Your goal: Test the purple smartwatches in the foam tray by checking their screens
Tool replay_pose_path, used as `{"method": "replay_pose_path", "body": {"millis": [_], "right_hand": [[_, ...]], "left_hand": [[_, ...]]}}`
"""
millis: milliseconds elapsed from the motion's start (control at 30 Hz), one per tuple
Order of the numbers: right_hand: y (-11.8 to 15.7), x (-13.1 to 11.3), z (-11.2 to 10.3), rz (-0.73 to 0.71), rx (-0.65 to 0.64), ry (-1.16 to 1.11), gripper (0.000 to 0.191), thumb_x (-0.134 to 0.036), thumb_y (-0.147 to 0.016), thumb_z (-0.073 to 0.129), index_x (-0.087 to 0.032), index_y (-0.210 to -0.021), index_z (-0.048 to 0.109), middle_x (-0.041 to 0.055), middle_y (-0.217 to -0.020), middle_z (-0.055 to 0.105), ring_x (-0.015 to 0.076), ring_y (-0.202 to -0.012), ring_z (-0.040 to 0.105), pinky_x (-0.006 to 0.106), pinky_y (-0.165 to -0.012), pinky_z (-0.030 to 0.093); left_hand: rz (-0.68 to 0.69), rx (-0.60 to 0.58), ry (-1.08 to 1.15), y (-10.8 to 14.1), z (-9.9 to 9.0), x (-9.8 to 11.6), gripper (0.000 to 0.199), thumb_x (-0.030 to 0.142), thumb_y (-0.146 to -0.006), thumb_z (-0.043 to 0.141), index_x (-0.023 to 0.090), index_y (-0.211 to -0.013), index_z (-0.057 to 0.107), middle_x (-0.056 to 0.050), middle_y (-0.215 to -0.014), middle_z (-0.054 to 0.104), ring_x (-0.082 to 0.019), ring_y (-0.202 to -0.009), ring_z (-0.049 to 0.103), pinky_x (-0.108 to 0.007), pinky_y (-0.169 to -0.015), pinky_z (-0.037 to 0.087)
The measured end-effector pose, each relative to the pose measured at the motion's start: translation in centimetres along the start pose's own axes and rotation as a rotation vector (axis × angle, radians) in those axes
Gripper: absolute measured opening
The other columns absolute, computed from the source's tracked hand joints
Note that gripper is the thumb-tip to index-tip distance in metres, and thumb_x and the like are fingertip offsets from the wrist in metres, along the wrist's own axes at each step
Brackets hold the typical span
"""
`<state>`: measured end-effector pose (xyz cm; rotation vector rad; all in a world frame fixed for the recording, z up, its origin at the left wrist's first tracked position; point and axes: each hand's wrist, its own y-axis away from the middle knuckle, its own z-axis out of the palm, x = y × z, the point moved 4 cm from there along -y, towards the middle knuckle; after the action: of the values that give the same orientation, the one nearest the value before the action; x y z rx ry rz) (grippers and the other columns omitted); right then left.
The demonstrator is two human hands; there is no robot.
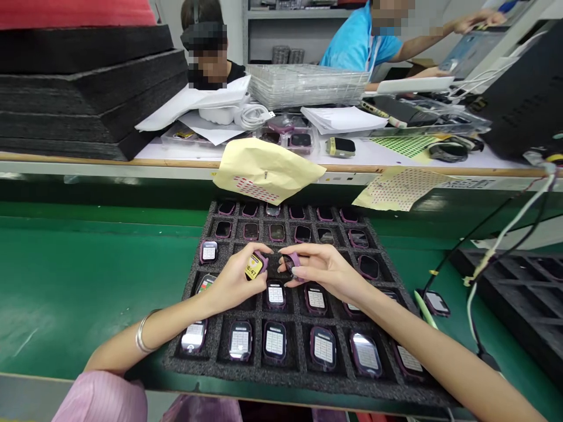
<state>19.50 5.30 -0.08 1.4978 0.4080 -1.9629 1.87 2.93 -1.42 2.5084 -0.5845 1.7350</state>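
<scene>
1. The left hand (235,278) is closed in a narrow grip; the yellow-screen watch (255,265) is held between its thumb and fingers, with the screen lit and the digits "8:47" legible.
2. The second watch (293,262) is held edge-on between the thumb and fingers of the right hand (325,271), also in a narrow grip.
3. Both held watches are positioned above the tray (264,380), just beside each other and apart.
4. Below and around the hands, cased watches (275,294) are seated in the compartments. Lit white screens are shown mainly on the near side; dark screens are shown in the far rows.
5. The tray is supported on the green worktop (109,281).
6. A bracelet (141,334) is worn on the left wrist.
7. To the right of the right hand, a loose watch (437,303) is placed on the worktop, outside the tray.
8. Beyond the hands, a yellow sheet (268,167) is hung from the shelf (176,168).
9. Farther beyond, two people are partly visible.
</scene>
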Motion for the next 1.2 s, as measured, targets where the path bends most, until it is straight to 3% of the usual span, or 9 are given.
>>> {"method": "replay_pose_path", "body": {"millis": [333,533,833,1200], "right_hand": [[0.5,-0.5,-0.7,-0.008,0.006,-0.041,0.031,-0.017,-0.079,0.075,-0.015,-0.109,0.066,0.0092,-0.096,0.065,0.0211,-0.094,0.062,0.038,-0.076,0.060],[0.5,-0.2,-0.9,0.016,-0.015,-0.058,0.028,-0.016,-0.080,0.074,-0.015,-0.107,0.066,0.0087,-0.096,0.064,0.0218,-0.095,0.060,0.039,-0.077,0.060],[0.3,-0.3,-0.8,0.031,-0.035,-0.059,0.025,-0.017,-0.082,0.073,-0.016,-0.106,0.065,0.0081,-0.096,0.062,0.0229,-0.100,0.058,0.041,-0.080,0.059],[1.0,-1.6,-0.2,-0.070,-0.111,-0.055,0.025,-0.009,-0.083,0.069,-0.019,-0.106,0.066,0.0082,-0.103,0.057,0.0226,-0.099,0.056,0.041,-0.076,0.060]], "left_hand": [[-0.040,-0.016,0.000,0.0,0.1,0.3,0.036,0.013,-0.080,0.054,0.019,-0.114,0.047,-0.001,-0.090,0.055,-0.015,-0.079,0.052,-0.026,-0.075,0.043],[-0.056,-0.062,0.010,0.1,0.3,0.4,0.037,0.011,-0.078,0.054,0.020,-0.114,0.049,0.001,-0.089,0.056,-0.014,-0.077,0.052,-0.024,-0.073,0.042],[-0.061,-0.038,0.011,-0.1,0.0,0.5,0.039,0.011,-0.078,0.055,0.021,-0.115,0.048,0.001,-0.088,0.056,-0.013,-0.077,0.052,-0.023,-0.074,0.042],[-0.027,-0.010,0.038,0.4,-0.2,1.1,0.040,0.008,-0.078,0.055,0.023,-0.114,0.047,0.002,-0.087,0.053,-0.012,-0.078,0.051,-0.022,-0.073,0.041]]}}
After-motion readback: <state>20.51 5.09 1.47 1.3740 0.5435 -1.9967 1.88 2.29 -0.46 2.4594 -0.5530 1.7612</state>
